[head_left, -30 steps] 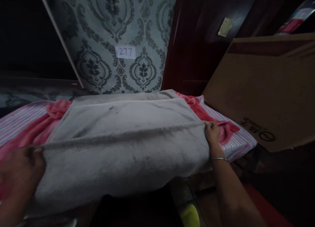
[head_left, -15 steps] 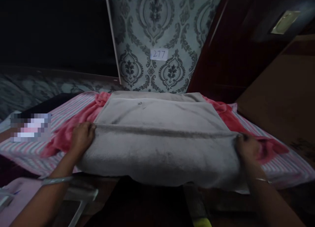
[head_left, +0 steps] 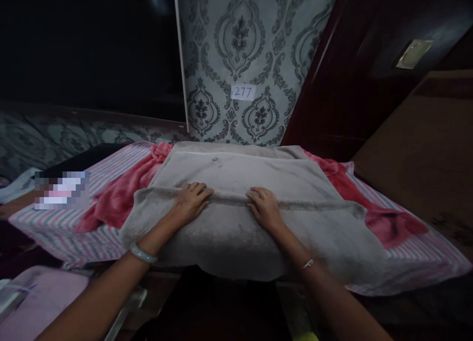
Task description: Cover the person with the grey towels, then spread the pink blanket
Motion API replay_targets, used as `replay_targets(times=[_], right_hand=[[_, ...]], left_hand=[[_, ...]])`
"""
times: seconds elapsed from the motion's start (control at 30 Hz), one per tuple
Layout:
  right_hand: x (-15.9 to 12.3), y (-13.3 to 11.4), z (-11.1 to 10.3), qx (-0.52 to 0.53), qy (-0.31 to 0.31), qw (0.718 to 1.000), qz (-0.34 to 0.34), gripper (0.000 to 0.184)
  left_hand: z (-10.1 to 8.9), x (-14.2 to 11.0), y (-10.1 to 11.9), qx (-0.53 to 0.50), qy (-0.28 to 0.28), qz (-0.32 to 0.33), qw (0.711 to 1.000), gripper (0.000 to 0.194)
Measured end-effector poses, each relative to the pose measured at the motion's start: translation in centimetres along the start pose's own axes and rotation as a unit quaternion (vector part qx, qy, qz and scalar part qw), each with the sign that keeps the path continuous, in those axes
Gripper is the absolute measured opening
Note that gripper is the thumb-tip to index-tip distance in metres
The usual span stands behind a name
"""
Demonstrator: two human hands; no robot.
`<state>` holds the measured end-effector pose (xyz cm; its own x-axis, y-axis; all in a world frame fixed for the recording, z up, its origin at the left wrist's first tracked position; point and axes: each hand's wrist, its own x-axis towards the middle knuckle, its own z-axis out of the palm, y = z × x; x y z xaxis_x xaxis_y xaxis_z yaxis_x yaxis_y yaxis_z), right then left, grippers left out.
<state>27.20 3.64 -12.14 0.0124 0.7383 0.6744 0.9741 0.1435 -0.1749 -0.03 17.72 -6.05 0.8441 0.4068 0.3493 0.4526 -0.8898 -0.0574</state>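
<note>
A grey plush blanket (head_left: 229,242) lies across the table, its near part turned up into a fold that runs from left to right. My left hand (head_left: 190,203) rests palm down on this fold, left of the middle, fingers stretched forward. To its right, my right hand (head_left: 265,208) lies on the same fold with its fingers spread. Neither hand grips the cloth. Beyond the fold the blanket's smoother, paler layer (head_left: 258,176) lies fairly flat, with a small dark mark near its far edge. The near edge of the blanket hangs over the table's front.
Red plush cloth (head_left: 123,193) sticks out on both sides over a striped tablecloth (head_left: 111,171). A blurred-out patch (head_left: 62,190) sits at the left, beside another person's arm (head_left: 18,203). A pink-covered seat (head_left: 48,296) stands at lower left; a brown panel (head_left: 424,149) rises at right.
Both hands have let go of the fold's two ends and moved inward to its middle, now lying flat. The fold's corners have slumped outward. The view has shifted slightly.
</note>
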Motion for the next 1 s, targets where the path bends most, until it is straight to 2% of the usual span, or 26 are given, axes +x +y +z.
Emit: replay_targets(times=[0.13, 0.33, 0.43, 0.53, 0.67, 0.83, 0.93, 1.0], right_hand=[[0.3, -0.4, 1.1, -0.011, -0.002, 1.0, 0.013, 0.026], [1.3, -1.3, 0.5, -0.049, -0.091, 0.993, 0.065, 0.02], [1.5, -0.7, -0.5, -0.085, -0.121, 0.987, 0.07, 0.022], [0.5, 2.1, -2.5, -0.113, -0.125, 0.981, 0.097, 0.02], [-2.5, 7.6, -6.9, -0.148, -0.131, 0.968, 0.153, 0.019], [-5.5, 12.9, -12.1, -0.226, -0.143, 0.928, 0.26, 0.025], [-6.7, 14.7, -13.8, -0.259, -0.132, 0.908, 0.303, 0.027], [-7.7, 15.8, -14.3, -0.275, -0.122, 0.902, 0.309, 0.03]], left_hand=[[1.7, 1.0, 0.4, -0.002, 0.009, 0.002, 1.0, 0.029], [5.2, 1.0, -0.4, -0.021, 0.13, 0.012, 0.991, 0.033], [6.5, 1.3, -1.0, -0.053, 0.177, -0.003, 0.983, 0.029], [7.0, 1.5, -1.4, -0.09, 0.194, -0.019, 0.977, 0.027], [7.1, 1.5, -1.9, -0.09, 0.196, -0.01, 0.976, 0.029], [7.7, 1.7, -2.7, -0.039, 0.198, 0.025, 0.979, 0.034], [7.6, 1.6, -2.9, -0.01, 0.191, 0.029, 0.981, 0.041], [6.8, 0.9, -3.2, 0.01, 0.158, 0.019, 0.987, 0.045]])
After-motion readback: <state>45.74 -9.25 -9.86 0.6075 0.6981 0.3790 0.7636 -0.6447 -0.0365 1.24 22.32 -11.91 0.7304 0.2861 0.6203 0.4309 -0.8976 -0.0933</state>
